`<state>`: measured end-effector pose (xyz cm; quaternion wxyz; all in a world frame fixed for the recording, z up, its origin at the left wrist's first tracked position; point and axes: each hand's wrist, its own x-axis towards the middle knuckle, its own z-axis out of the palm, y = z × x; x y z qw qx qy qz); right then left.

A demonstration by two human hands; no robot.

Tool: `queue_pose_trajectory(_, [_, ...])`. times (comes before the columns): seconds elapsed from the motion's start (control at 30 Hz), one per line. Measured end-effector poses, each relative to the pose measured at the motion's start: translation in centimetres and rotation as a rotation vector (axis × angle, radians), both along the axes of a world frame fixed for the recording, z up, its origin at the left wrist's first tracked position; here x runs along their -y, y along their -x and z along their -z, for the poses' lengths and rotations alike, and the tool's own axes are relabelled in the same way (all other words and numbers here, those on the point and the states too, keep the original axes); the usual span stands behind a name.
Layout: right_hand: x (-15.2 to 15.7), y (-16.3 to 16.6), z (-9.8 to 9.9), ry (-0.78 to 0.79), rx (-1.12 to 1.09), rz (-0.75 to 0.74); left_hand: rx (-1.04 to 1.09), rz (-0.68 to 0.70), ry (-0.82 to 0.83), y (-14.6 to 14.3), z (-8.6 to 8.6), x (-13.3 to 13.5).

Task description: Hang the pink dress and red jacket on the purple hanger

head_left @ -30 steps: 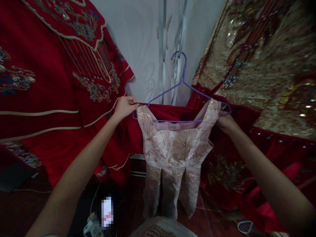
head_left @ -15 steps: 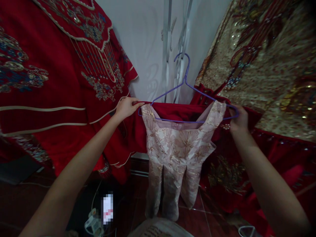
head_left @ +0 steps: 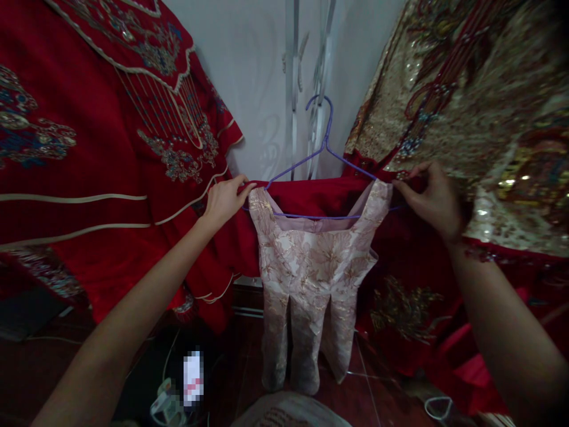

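A small pink dress (head_left: 306,279) with a gold floral pattern hangs from a purple wire hanger (head_left: 320,151) in front of a white wall. My left hand (head_left: 224,200) grips the hanger's left end at the dress's left shoulder strap. My right hand (head_left: 433,198) pinches the hanger's right end beside the right strap. The hanger's hook points up, free of any rail.
A red embroidered robe (head_left: 89,154) hangs at the left, a gold sequined garment (head_left: 480,107) at the right, red cloth (head_left: 311,196) behind the dress. On the dark floor lie a power strip (head_left: 166,406), cables and a pale bag (head_left: 284,415).
The hanger and dress shifted slightly left and down. My right hand rose from under the hanger's right end to pinch it from the side.
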<state>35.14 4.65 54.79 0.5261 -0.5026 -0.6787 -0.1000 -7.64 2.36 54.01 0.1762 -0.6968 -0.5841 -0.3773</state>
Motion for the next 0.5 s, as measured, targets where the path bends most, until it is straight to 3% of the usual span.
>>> queue_pose_trajectory(0.13, [2.3,1.2,-0.3,0.018,0.184,0.203,-0.068,-0.113,-0.089,-0.2,0.4,1.0])
queue_pose_trajectory(0.3, [2.6,-0.5,0.8,0.096,0.248,0.257,-0.152,-0.158,-0.14,0.6,2.0,1.9])
queue_pose_trajectory(0.37, [2.2,-1.3,1.0,0.262,0.14,0.2,-0.166,-0.129,-0.114,0.7,2.3,2.2])
queue_pose_trajectory(0.5, [1.9,-1.6,0.5,0.589,-0.325,-0.041,-0.176,-0.118,-0.025,0.4,1.9,2.7])
